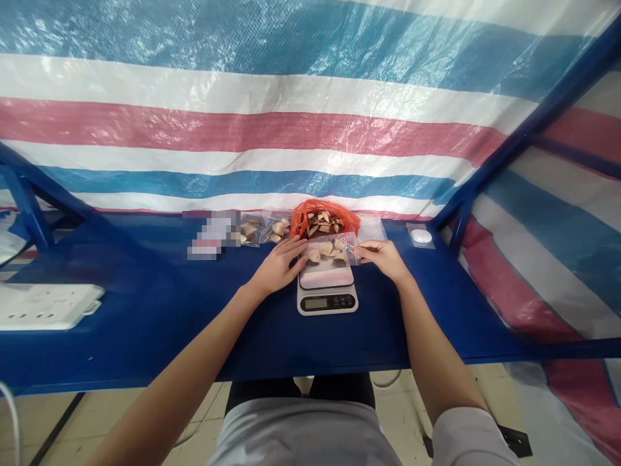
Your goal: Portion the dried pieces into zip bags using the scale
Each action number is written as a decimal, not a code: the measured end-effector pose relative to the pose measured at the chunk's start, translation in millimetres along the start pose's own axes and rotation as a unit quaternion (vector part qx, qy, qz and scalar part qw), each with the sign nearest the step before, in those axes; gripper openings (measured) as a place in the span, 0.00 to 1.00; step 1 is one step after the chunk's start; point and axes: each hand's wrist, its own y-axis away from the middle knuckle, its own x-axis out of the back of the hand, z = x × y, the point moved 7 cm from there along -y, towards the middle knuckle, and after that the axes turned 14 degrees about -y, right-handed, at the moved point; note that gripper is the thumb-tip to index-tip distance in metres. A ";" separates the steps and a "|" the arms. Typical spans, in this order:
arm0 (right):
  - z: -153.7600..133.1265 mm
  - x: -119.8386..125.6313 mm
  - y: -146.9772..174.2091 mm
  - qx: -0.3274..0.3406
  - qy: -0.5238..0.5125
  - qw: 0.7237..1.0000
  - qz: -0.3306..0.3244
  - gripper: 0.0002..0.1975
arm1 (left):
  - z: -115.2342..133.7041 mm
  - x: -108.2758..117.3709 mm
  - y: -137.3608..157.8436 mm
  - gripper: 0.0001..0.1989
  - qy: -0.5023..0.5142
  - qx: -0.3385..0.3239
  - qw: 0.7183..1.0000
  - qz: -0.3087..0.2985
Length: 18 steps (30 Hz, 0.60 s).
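Note:
A clear plastic bag point(326, 251) with several pale, dark-edged dried slices lies over the platform of a white kitchen scale point(328, 308). At the bag's left end, my left hand point(277, 266) holds its edge between thumb and fingers. My right hand point(385, 257) pinches the right end between thumb and forefinger. Just behind the scale, an orange-red plastic bag point(350, 223) stands open, full of similar dried slices. The scale's display point(315, 303) faces me, but I cannot read any figure on it.
Two filled clear bags, one with darker slices point(250, 231) and one with paler slices point(278, 230), lie to the left. A white power strip point(51, 305) sits at far left. At right is a round white object point(420, 236) on clear plastic. Blue frame bars point(490, 152) flank the blue table point(194, 310).

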 end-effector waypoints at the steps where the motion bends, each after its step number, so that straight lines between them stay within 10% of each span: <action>1: 0.6 -0.2 0.3 -0.004 0.004 1.000 -0.006 0.23 | 0.7 -0.9 -0.5 0.24 0.004 -0.001 1.000 -0.001; 12: -14.4 33.3 10.9 0.064 0.125 0.987 0.078 0.21 | -21.5 14.1 17.5 0.24 -0.019 0.035 0.998 0.046; 18: -13.9 19.4 25.1 0.149 0.458 0.875 0.045 0.15 | -36.4 11.6 39.1 0.27 -0.131 0.053 0.990 -0.007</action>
